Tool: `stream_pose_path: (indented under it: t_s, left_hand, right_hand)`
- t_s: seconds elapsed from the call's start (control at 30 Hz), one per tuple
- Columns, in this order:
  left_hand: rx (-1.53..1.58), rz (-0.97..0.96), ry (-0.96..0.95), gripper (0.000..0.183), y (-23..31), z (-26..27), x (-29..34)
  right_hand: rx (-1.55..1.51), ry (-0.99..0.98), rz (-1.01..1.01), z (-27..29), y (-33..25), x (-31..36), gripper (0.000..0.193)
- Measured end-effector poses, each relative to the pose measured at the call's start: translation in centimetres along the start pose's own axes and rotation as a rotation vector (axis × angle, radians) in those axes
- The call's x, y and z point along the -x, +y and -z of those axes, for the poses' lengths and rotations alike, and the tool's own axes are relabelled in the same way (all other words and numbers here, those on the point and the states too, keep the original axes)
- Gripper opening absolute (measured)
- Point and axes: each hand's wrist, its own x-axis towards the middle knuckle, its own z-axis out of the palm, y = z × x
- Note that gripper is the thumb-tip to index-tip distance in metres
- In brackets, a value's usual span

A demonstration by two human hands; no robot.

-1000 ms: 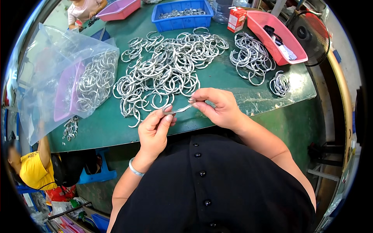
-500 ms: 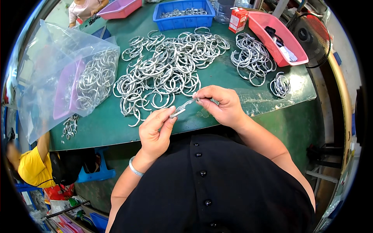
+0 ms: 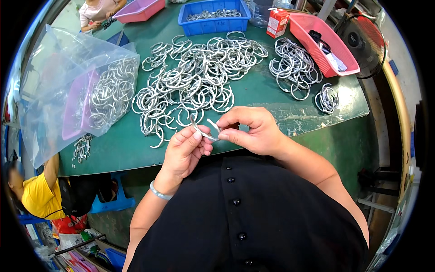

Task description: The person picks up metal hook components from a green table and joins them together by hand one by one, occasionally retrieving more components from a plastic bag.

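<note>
Between my two hands is an open silver-grey metal bangle (image 3: 195, 123), its gap facing away from me. My left hand (image 3: 185, 149) is closed on its left side, thumb on top. Thumb and fingers of my right hand (image 3: 251, 131) pinch its right side near one end. Just beyond my hands lies a large heap of similar open bangles (image 3: 195, 77) on the green table (image 3: 253, 97). A smaller pile of bangles (image 3: 294, 68) lies to the right, and a little stack (image 3: 326, 99) sits near the table's right edge.
At the back stands a blue bin (image 3: 215, 26) of small metal parts. To the right are a pink basket (image 3: 317, 43), a red carton (image 3: 277, 23) and a fan (image 3: 360, 43). A clear plastic bag (image 3: 54, 90) with bangles covers the left. A yellow-shirted person (image 3: 41, 195) sits at left.
Both hands have drawn nearer to my body and closer together. The bangle, seen edge-on before, is now turned so its curve shows. The person in yellow has shifted their head.
</note>
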Motion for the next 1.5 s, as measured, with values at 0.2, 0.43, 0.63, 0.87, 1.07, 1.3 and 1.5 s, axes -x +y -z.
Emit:
stream_pose_path:
  t_s: [0.2,0.43,0.63,0.87,1.07,1.3,1.5]
  left_hand:
    - [-0.014,0.015,0.039,0.015,0.5,-0.3,0.1]
    - [-0.265,-0.326,0.238,0.010,5.0,-0.9,2.4]
    - [-0.854,-1.078,0.312,0.015,14.9,-0.1,5.1]
    - [-1.382,-1.505,0.772,0.017,23.9,-0.4,6.5]
    - [-1.769,-1.537,1.013,0.016,28.1,-0.6,6.3]
    - [-2.079,-1.122,1.227,0.023,29.8,-1.1,5.7]
    - [-2.163,-1.625,0.934,0.019,23.8,-3.5,4.4]
  right_hand:
    - [0.045,-0.024,-0.014,0.3,0.2,-0.4,0.012]
    - [0.138,0.123,-0.277,1.9,4.0,-0.6,0.010]
    - [0.491,0.092,-0.251,3.0,6.5,-2.6,0.019]
    - [0.802,0.072,-0.156,2.2,7.0,-4.9,0.016]
    - [0.904,0.024,-0.123,2.1,7.2,-5.7,0.010]
    - [0.749,0.153,-0.024,2.2,6.7,-5.9,0.007]
    - [0.591,0.357,0.010,4.4,7.0,-5.7,0.007]
